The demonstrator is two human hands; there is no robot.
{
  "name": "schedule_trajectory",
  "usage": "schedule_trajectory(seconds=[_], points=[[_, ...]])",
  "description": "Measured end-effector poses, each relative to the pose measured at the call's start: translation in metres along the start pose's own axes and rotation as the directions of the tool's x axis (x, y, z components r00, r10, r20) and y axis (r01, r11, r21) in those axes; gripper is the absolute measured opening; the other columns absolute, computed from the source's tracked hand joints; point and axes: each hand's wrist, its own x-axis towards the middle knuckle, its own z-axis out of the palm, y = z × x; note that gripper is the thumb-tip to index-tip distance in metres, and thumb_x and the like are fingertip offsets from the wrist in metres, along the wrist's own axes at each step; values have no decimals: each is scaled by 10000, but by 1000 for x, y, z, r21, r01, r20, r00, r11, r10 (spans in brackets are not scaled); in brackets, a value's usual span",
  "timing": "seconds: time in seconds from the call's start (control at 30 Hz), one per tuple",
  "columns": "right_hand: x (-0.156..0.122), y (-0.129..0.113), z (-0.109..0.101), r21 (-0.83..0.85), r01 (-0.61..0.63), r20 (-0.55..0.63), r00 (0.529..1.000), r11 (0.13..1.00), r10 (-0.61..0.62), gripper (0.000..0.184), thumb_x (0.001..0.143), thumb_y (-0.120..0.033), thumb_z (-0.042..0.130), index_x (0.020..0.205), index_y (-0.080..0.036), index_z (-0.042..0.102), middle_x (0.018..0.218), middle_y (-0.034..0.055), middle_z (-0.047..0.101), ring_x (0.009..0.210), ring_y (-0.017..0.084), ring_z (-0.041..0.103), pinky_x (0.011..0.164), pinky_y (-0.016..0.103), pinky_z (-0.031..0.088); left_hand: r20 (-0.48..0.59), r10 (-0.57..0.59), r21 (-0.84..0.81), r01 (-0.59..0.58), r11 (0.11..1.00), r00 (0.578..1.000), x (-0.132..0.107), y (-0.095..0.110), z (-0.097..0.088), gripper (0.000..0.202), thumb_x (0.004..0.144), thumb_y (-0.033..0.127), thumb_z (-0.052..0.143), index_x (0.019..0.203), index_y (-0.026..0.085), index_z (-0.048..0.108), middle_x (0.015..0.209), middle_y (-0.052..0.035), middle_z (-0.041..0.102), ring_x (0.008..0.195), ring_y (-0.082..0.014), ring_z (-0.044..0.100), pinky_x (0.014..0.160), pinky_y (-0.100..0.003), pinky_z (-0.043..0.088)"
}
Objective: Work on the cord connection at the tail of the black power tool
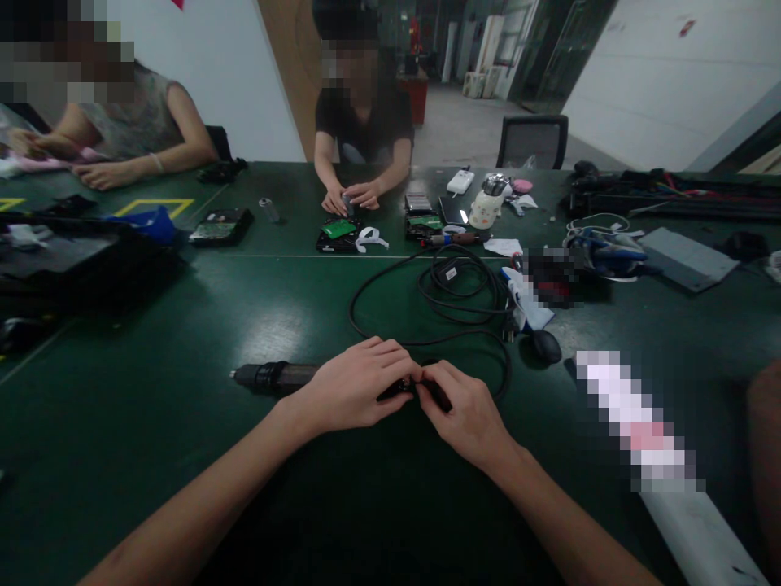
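Note:
My left hand (354, 387) is wrapped round the rear end of a black electric screwdriver (274, 377) that lies on the green table (183, 456) with its tip pointing left. My right hand (467, 411) is closed in a pinch on the black cable plug (436, 396) right at the tool's rear end, touching my left fingers. The black cable (427, 301) loops away across the table behind both hands.
A person opposite holds a small object above an open hard drive (337, 234). Another person sits at the far left. Another hard drive (220, 226), a black case (73, 260), a mouse (546, 346), tools and a white strip (647, 439) lie around.

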Motion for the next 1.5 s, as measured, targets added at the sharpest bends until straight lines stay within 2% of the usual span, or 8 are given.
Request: schedule_trajectory(seconds=[0.13,0.27,0.43,0.63,0.83,1.07,1.3,1.5], points=[[0,0,0,10,2,7,1000,1000,-2,92,1029,-177,547,1058,-238,609,1002,45,657,861,199,651,748,320,515,23,3,-10,-2,1000,1000,1,1,-1,140,985,180,590,1119,218,593,1110,-23,656,1052,-200,595,957,-368,444],[0,-1,0,7,-7,10,1000,1000,7,93,1032,-180,547,1068,-237,611,1003,45,652,863,202,646,750,325,510,25,-10,70,8,997,1000,1,1,0,113,1017,240,582,1125,208,589,1098,-37,648,1043,-221,579,942,-385,445],[0,-2,0,4,-2,10,1000,1000,2,91,1028,-172,551,1055,-231,616,989,39,650,849,193,644,742,312,498,27,10,10,-10,1000,1000,0,3,-1,160,964,184,598,1122,210,588,1112,-37,649,1055,-213,585,965,-374,441],[0,0,1,0,-6,-2,1000,1000,6,87,1024,-186,565,1064,-228,630,981,37,654,849,193,649,747,302,502,-1,-5,68,5,998,1000,0,1,1,160,987,221,605,1145,206,588,1100,-34,645,1046,-212,581,946,-377,449],[0,0,0,8,2,-1,1000,1000,-2,78,1025,-183,563,1047,-230,621,996,40,655,858,195,651,744,305,497,-4,-2,-2,2,1000,1000,-1,2,0,172,950,158,607,1113,208,580,1090,-13,643,1025,-188,585,942,-354,441],[0,-1,0,26,-3,0,1000,1000,3,94,1029,-183,557,1076,-226,627,998,41,648,854,195,643,743,309,502,5,-19,84,18,996,1000,1,0,5,131,1004,228,602,1131,208,576,1092,-25,638,1036,-212,578,921,-377,440],[0,-1,0,10,-7,-5,1000,1000,7,78,1025,-176,556,1035,-223,617,980,39,645,832,189,636,714,308,487,14,2,0,-2,1000,1000,-1,4,-1,228,938,180,640,1156,203,577,1157,-33,642,1101,-214,572,1005,-384,436],[0,0,0,4,7,6,1000,1000,-7,80,1023,-182,565,1054,-226,624,983,38,649,823,184,638,692,297,488,-16,-5,12,5,1000,1000,-1,1,2,199,982,173,601,1176,209,582,1134,-26,649,1066,-199,586,972,-375,450]])
